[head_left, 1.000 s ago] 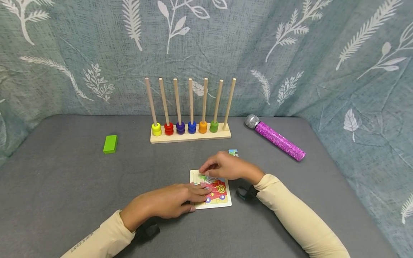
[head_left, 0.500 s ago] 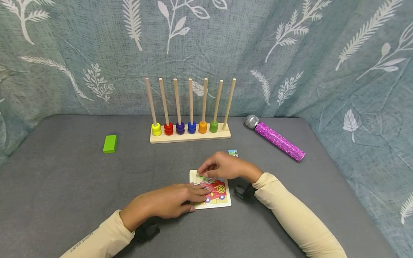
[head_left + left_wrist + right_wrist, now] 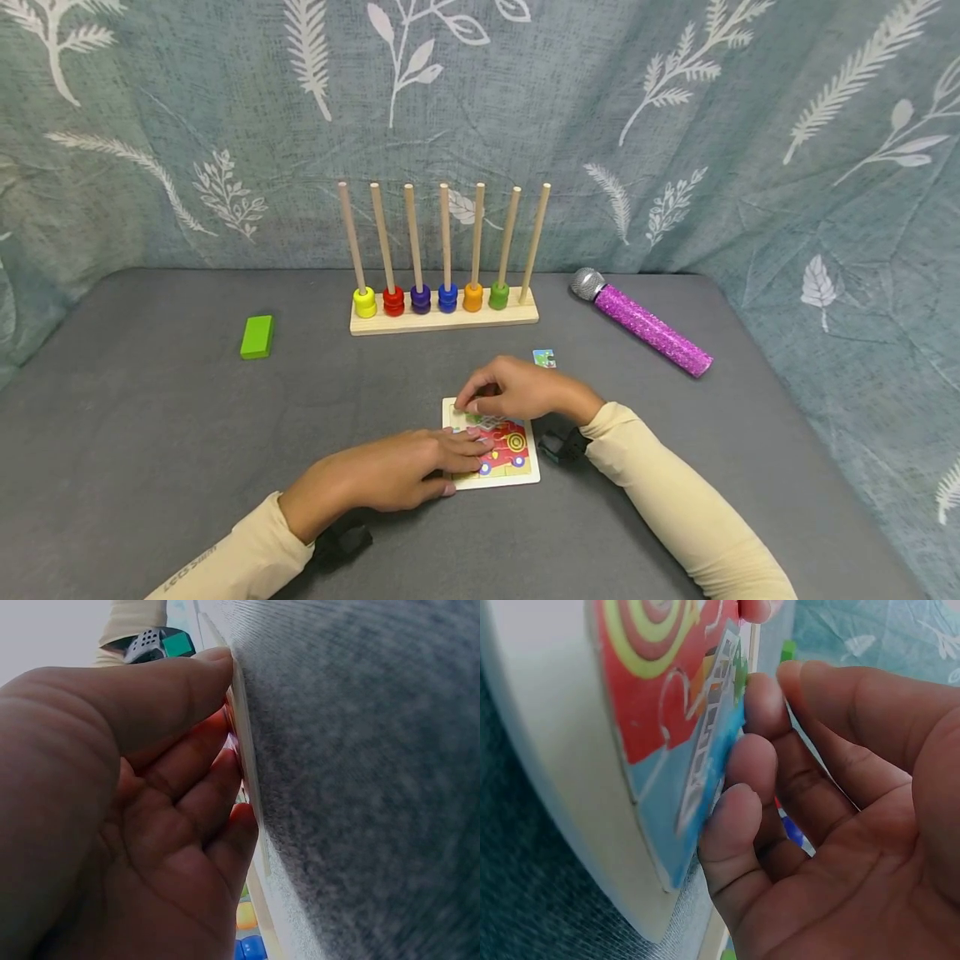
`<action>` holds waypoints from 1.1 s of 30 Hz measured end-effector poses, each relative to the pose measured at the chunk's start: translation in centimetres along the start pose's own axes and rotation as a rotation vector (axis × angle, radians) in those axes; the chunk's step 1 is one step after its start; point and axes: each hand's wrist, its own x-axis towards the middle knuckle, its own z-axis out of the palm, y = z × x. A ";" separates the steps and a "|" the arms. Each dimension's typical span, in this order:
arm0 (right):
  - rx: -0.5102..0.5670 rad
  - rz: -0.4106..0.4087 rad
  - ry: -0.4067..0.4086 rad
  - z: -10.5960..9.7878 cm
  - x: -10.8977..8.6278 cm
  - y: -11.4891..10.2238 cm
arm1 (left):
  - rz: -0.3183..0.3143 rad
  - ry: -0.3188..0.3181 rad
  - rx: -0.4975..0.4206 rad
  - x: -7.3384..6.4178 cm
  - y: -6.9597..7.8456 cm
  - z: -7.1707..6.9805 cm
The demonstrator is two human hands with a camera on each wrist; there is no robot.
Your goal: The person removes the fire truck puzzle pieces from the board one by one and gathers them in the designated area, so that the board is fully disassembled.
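Observation:
A small wooden jigsaw puzzle (image 3: 528, 472) of a red fire truck lies in a pale frame on the grey table. My left hand (image 3: 408, 468) rests across its left side, fingers laid over the truck picture and thumb at the frame's edge. Over the puzzle's top edge, my right hand (image 3: 517, 387) bends its fingers down near the upper left corner. In the right wrist view its fingertips (image 3: 751, 759) touch the ladder and blue sky pieces (image 3: 718, 742); no piece shows clearly pinched between thumb and index. A loose puzzle piece (image 3: 544, 358) lies beyond the right wrist.
Behind the puzzle stands a wooden peg rack (image 3: 442, 323) with coloured beads on upright pegs. A pink glitter microphone (image 3: 652, 329) lies at the back right, a green block (image 3: 257, 337) at the left. A leaf-patterned curtain (image 3: 300, 167) hangs behind the table.
My right hand has shifted slightly to the left along the puzzle's top, with its fingertips nearer the upper left corner. The left hand stays in place.

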 end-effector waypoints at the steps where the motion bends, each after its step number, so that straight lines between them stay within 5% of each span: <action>1: 0.004 -0.001 0.004 0.0 0.0 0.0 | 0.007 0.002 0.002 0.0 0.0 0.0; 12: 0.031 -0.015 0.025 -0.2 -0.1 0.2 | 0.005 0.003 -0.010 0.1 0.1 0.0; 33: -0.053 0.079 0.104 -0.7 -1.3 0.8 | 0.013 0.010 0.000 0.2 -0.1 0.0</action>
